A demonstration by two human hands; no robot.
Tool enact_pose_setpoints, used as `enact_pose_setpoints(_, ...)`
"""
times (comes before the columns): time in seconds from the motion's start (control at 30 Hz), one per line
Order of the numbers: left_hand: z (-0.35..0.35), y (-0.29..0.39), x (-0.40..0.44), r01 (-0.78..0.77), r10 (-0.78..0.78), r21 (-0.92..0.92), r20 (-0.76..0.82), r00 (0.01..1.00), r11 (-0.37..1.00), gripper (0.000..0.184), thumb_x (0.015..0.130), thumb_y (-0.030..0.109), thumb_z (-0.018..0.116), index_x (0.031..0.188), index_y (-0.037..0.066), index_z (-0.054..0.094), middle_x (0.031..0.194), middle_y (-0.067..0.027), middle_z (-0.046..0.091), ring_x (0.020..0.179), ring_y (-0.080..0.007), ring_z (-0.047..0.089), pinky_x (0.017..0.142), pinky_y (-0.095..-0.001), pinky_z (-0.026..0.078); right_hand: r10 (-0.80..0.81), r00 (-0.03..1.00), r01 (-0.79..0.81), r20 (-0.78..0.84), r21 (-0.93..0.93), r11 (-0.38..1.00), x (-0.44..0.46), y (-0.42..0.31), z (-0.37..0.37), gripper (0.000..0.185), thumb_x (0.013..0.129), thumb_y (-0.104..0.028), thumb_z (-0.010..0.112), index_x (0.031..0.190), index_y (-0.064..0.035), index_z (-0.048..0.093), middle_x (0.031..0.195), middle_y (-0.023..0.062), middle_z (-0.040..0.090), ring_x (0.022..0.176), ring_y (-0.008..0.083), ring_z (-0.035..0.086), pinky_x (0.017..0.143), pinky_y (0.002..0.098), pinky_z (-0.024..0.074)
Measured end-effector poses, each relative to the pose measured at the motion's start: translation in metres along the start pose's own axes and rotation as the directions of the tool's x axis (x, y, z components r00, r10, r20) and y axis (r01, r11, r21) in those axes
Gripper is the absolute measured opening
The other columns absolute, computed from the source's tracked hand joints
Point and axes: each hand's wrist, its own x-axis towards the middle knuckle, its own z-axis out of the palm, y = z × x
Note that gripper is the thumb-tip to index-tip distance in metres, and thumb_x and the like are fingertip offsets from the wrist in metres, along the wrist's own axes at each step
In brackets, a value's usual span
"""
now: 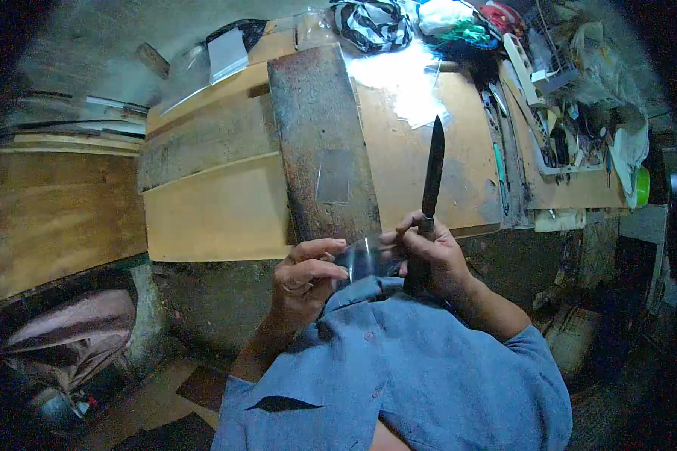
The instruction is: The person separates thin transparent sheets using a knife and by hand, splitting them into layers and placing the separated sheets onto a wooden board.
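Observation:
My right hand (438,254) grips a knife (433,169) by its handle, the dark blade pointing up and away from me. Close to my chest, my left hand (307,274) has its fingers closed on the left side of a shiny, see-through plastic sheet (365,258). The sheet curves between my two hands, and the fingers of my right hand appear to touch its other side. Just beyond, a worn wooden board (308,98) slants across the table, with a flat rectangular clear piece (332,177) lying on it.
The board rests on a light wooden table (218,218). Bright light falls by plastic bags (372,26) at the back. A white tray of tools (572,154) stands at the right, near a green container (641,188). A covered object (75,338) sits low at the left.

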Motion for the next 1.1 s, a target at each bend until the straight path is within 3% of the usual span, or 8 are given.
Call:
enact_pose_setpoints(0.17, -0.001, 0.004, 0.005, 0.074, -0.072, -0.122, 0.025, 0.997, 0.990, 0.018, 0.077, -0.010, 0.057, 0.082, 0.005, 0.066, 0.114, -0.0134, 0.057, 0.104, -0.0208, 0.056, 0.088, -0.0307, 0.043, -0.052, 0.999, 0.049, -0.015, -0.166, 0.985, 0.000, 0.000, 0.001, 0.030, 0.078, 0.002, 0.063, 0.102, -0.0059, 0.048, 0.087, 0.0122, 0.064, 0.076, 0.0180, 0.063, 0.054, 0.0246, 0.0505)
enact_pose_setpoints(0.27, -0.003, -0.016, 0.004, 0.134, -0.124, -0.310, 0.052, 0.991, 0.941, 0.023, 0.081, -0.006, 0.054, 0.100, 0.005, 0.061, 0.115, -0.0140, 0.056, 0.106, -0.0221, 0.055, 0.093, -0.0317, 0.041, -0.081, 0.996, 0.071, -0.029, -0.259, 0.963, 0.001, -0.002, 0.001, 0.033, 0.075, 0.003, 0.066, 0.101, -0.0060, 0.048, 0.085, 0.0101, 0.064, 0.072, 0.0147, 0.061, 0.058, 0.0238, 0.0485)
enact_pose_setpoints(0.33, -0.008, -0.019, 0.013, 0.298, -0.229, -0.650, 0.191, 0.954, 0.699, 0.035, 0.083, -0.001, 0.054, 0.118, 0.003, 0.050, 0.115, -0.0155, 0.055, 0.107, -0.0228, 0.054, 0.097, -0.0327, 0.038, -0.104, 0.994, 0.084, -0.040, -0.340, 0.937, 0.002, -0.004, 0.002, 0.033, 0.074, 0.003, 0.068, 0.099, -0.0062, 0.048, 0.084, 0.0084, 0.063, 0.071, 0.0125, 0.060, 0.060, 0.0233, 0.0474)
enact_pose_setpoints(0.4, -0.011, -0.013, 0.024, 0.364, -0.277, -0.615, 0.236, 0.932, 0.700, 0.048, 0.082, 0.003, 0.059, 0.127, 0.001, 0.040, 0.111, -0.0136, 0.057, 0.103, -0.0197, 0.054, 0.093, -0.0309, 0.040, -0.124, 0.987, 0.158, 0.100, -0.505, 0.849, 0.005, -0.006, 0.002, 0.037, 0.071, 0.003, 0.071, 0.100, -0.0047, 0.050, 0.081, 0.0031, 0.059, 0.073, 0.0110, 0.058, 0.063, 0.0244, 0.0480)
enact_pose_setpoints(0.47, -0.009, -0.009, 0.030, 0.536, -0.415, -0.278, 0.392, 0.821, 0.798, 0.049, 0.082, 0.007, 0.063, 0.126, 0.000, 0.042, 0.109, -0.0095, 0.057, 0.097, -0.0139, 0.054, 0.088, -0.0270, 0.043, -0.127, 0.982, 0.180, 0.143, -0.475, 0.861, 0.008, -0.006, 0.007, 0.037, 0.070, 0.004, 0.071, 0.099, -0.0045, 0.050, 0.081, 0.0026, 0.059, 0.075, 0.0108, 0.058, 0.066, 0.0246, 0.0475)
enact_pose_setpoints(0.6, 0.008, -0.006, 0.034, 0.596, -0.531, -0.093, 0.361, 0.767, 0.797, 0.020, 0.083, 0.010, 0.065, 0.100, 0.000, 0.061, 0.082, -0.0010, 0.063, 0.075, -0.0069, 0.056, 0.070, -0.0216, 0.046, -0.224, 0.958, 0.285, 0.178, -0.544, 0.789, 0.015, -0.004, 0.009, 0.037, 0.070, 0.006, 0.071, 0.097, -0.0058, 0.049, 0.079, 0.0028, 0.061, 0.075, 0.0088, 0.059, 0.065, 0.0239, 0.0470)
enact_pose_setpoints(0.73, 0.022, -0.019, 0.027, 0.496, -0.486, -0.269, 0.107, 0.867, 0.826, 0.011, 0.085, 0.010, 0.062, 0.087, -0.001, 0.064, 0.075, -0.0001, 0.063, 0.069, -0.0061, 0.056, 0.062, -0.0211, 0.046, -0.215, 0.963, 0.268, 0.162, -0.523, 0.809, 0.011, -0.010, 0.015, 0.037, 0.071, 0.006, 0.070, 0.098, -0.0056, 0.048, 0.078, 0.0033, 0.061, 0.074, 0.0090, 0.059, 0.065, 0.0241, 0.0475)
enact_pose_setpoints(1.1, 0.028, -0.020, 0.015, 0.570, -0.571, -0.315, 0.099, 0.815, 0.759, 0.022, 0.090, 0.021, 0.060, 0.080, 0.001, 0.062, 0.069, 0.0016, 0.059, 0.061, -0.0040, 0.049, 0.055, -0.0195, 0.040, -0.217, 0.969, 0.248, 0.122, -0.535, 0.808, 0.016, 0.003, 0.010, 0.029, 0.071, 0.012, 0.058, 0.096, -0.0020, 0.051, 0.083, 0.0034, 0.055, 0.077, 0.0080, 0.054, 0.067, 0.0229, 0.0457)
